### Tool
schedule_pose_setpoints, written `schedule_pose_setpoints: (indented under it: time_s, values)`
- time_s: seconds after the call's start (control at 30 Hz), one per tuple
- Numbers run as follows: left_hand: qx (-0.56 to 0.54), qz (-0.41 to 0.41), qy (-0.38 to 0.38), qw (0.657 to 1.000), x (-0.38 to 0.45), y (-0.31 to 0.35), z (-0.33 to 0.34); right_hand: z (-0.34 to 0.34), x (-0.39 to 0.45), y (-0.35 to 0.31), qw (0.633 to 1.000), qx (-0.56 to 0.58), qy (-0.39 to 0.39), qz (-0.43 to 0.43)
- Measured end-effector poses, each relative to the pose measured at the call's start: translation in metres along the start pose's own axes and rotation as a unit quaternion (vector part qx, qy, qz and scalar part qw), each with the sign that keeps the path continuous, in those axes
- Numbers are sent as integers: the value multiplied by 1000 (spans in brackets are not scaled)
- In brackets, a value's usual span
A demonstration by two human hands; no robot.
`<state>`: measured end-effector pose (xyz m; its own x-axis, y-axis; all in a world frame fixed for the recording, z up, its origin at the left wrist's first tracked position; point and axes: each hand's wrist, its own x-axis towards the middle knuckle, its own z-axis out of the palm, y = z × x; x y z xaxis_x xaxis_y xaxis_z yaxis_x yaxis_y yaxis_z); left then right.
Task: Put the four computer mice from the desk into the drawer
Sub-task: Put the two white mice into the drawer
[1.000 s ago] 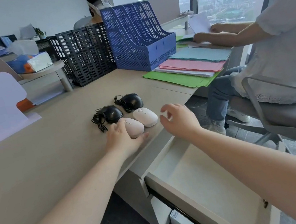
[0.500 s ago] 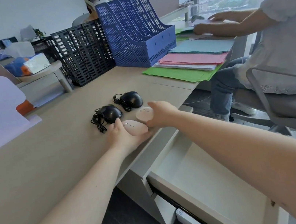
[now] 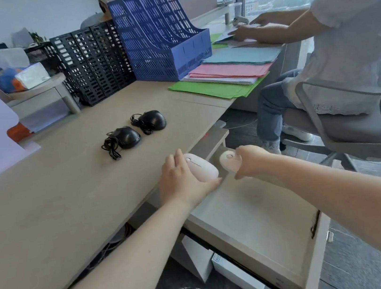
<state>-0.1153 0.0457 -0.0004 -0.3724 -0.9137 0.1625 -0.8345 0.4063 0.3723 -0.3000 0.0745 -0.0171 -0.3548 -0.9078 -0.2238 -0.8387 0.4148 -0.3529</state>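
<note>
Computer mice, 4 in view: 2 pale pink cordless, 2 black corded. Pale pink mouse nearer the desk (image 3: pixel 202 171): held in the left hand (image 3: pixel 182 182), fingers and thumb wrapped around its sides, positioned at the desk edge where it meets the open drawer; whether it touches the desktop cannot be told. Second pale pink mouse (image 3: pixel 229 160): clamped in the right hand (image 3: pixel 249 161), fingers curled over its rear half, held above the back end of the drawer, clear of the drawer floor. The 2 held mice sit just beside each other, not touching. Black mouse with bundled cable, left (image 3: pixel 127 137): resting on the desk, cable coiled against its left side. Black mouse with bundled cable, right (image 3: pixel 154 123): resting on the desk just beyond the first, near but apart from it, cable bunched at its left. Drawer (image 3: pixel 252 219): pulled out from under the desk, grey floor, keyhole fitting on its right wall. Desk (image 3: pixel 57 201): light wood-tone top. Further back on the desk: black mesh file rack (image 3: pixel 91 65), blue file rack (image 3: pixel 158 33) to its right, and a stack of green, pink, white and teal folders (image 3: pixel 228 72) in front of the blue rack. Right of frame: a second person seated in a grey office chair (image 3: pixel 354 124), hands on papers on the adjoining desk.
</note>
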Motion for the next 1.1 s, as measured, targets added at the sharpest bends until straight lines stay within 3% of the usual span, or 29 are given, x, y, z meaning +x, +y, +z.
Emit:
schedule_pose_setpoints:
  time_s: [0.1, 0.33, 0.63, 0.93, 1.1]
  values:
    - [-8, 6, -46, 999, -17, 15, 28, 17, -3, 19, 999, -2, -20, 25]
    - [27, -69, -137, 988, -28, 15, 95, 59, 21, 39, 998, 6, -58, 37]
    - [56, -71, -181, 979, 0, -5, 147, 100, 65, 44, 995, 11, -94, 14]
    - [83, -107, -259, 956, 23, -14, 169, 121, 86, 41, 996, -3, -86, -11]
    - [91, -114, -261, 954, 24, -13, 174, 121, 85, 43, 996, -2, -84, -17]
